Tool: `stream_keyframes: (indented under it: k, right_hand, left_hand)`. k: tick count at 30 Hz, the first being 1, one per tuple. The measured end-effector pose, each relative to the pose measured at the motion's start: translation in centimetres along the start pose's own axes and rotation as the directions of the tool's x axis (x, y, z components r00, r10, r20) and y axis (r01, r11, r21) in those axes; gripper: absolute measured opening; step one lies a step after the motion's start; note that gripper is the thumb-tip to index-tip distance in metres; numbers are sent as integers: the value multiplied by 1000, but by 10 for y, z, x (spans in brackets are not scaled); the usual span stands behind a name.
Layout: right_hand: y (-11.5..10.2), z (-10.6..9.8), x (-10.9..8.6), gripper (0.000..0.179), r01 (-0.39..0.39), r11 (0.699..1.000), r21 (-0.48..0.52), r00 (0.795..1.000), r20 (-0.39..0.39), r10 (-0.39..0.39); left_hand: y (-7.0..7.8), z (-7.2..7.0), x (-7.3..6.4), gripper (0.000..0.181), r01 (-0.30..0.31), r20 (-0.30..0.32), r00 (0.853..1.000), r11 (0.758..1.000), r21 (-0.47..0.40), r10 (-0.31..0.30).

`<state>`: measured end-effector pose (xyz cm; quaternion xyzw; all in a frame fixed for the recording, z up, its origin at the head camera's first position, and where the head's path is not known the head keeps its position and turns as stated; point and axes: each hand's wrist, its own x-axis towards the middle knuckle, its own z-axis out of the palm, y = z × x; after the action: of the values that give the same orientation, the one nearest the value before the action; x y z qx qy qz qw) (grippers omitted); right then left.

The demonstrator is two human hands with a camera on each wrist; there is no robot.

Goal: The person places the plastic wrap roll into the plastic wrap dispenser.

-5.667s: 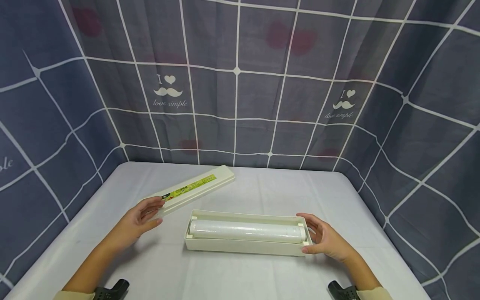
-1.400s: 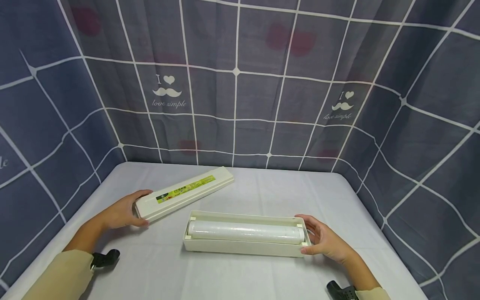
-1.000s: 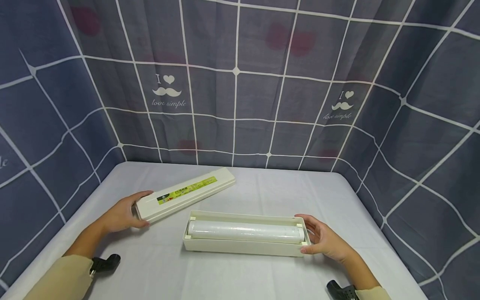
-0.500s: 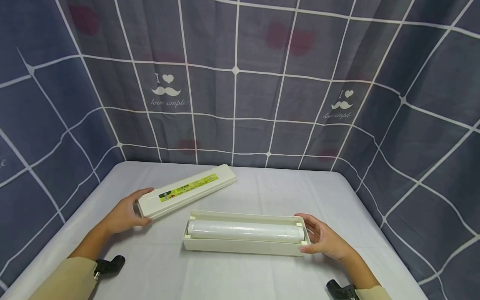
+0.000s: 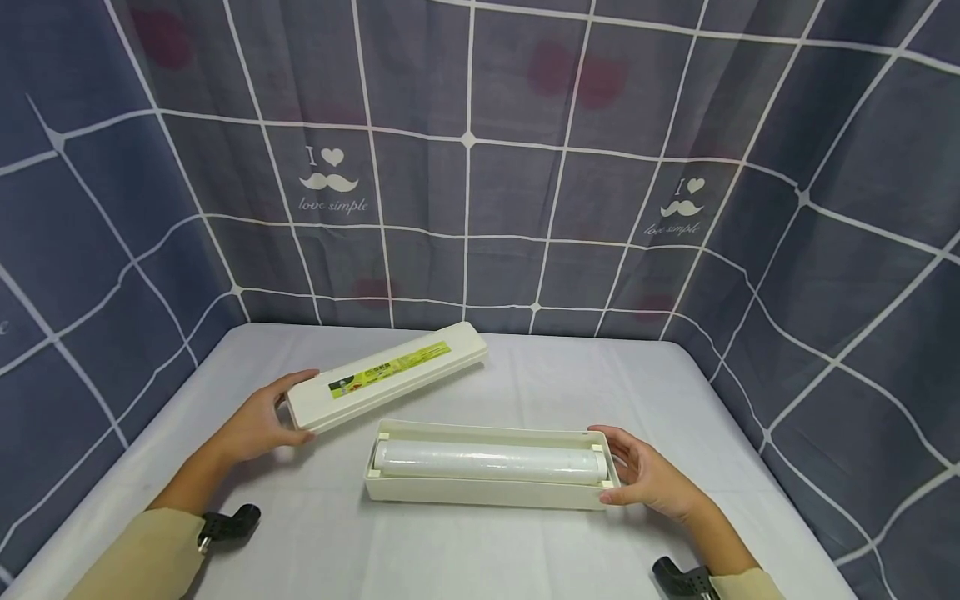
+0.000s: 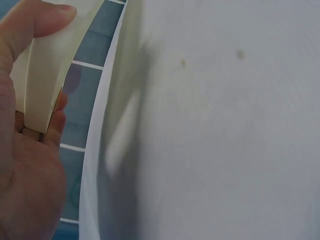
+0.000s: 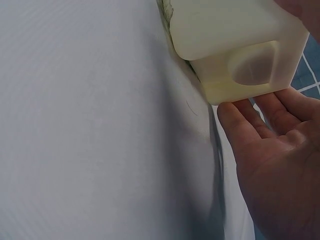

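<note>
A long cream lid [image 5: 386,383] with a green printed label slants across the back left in the head view. My left hand [image 5: 258,423] grips its left end, thumb on the near side and fingers on the far side. In the left wrist view the lid [image 6: 45,75] sits between thumb and fingers. In front lies the matching open box [image 5: 487,493], with a roll of clear plastic wrap [image 5: 491,462] inside it. My right hand [image 5: 652,477] holds the box's right end; the right wrist view shows fingers against the box's end wall [image 7: 285,65].
A white cloth [image 5: 465,554] covers the table. Dark blue-grey checked curtains [image 5: 517,192] enclose it at the back and both sides. A black wrist camera mount [image 5: 228,525] sits on the left sleeve, another mount [image 5: 682,579] on the right.
My left hand first shifts from the lid's near side to its left end and takes hold. Lately the lid has moved up and right with it. The right hand and box stay put.
</note>
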<state>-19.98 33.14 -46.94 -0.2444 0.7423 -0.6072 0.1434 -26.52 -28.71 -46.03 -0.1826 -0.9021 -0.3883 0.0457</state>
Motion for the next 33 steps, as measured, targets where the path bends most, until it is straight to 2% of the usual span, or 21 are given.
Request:
stream_keyframes:
  k: [8, 12, 25, 29, 33]
  right_hand:
    - [-2, 0, -1, 96, -5, 1000, -2, 1000, -1, 5]
    - [-2, -1, -1, 97, -1, 1000, 2, 1000, 3, 1]
    - [-2, -2, -1, 100, -11, 1000, 20, 1000, 6, 11]
    - [-1, -3, -1, 101, -11, 1000, 21, 1000, 9, 10]
    - [-1, -3, -1, 101, -15, 1000, 20, 1000, 7, 15]
  left_hand:
    - [8, 4, 8, 100, -22, 12, 1000, 997, -75, 22]
    - [11, 5, 11, 99, -53, 5, 999, 992, -116, 54]
    - [26, 8, 20, 98, -178, 2, 983, 950, -257, 185]
    - [31, 9, 22, 98, -189, 14, 979, 941, -279, 201]
    - [35, 10, 23, 99, -175, 29, 981, 939, -296, 192]
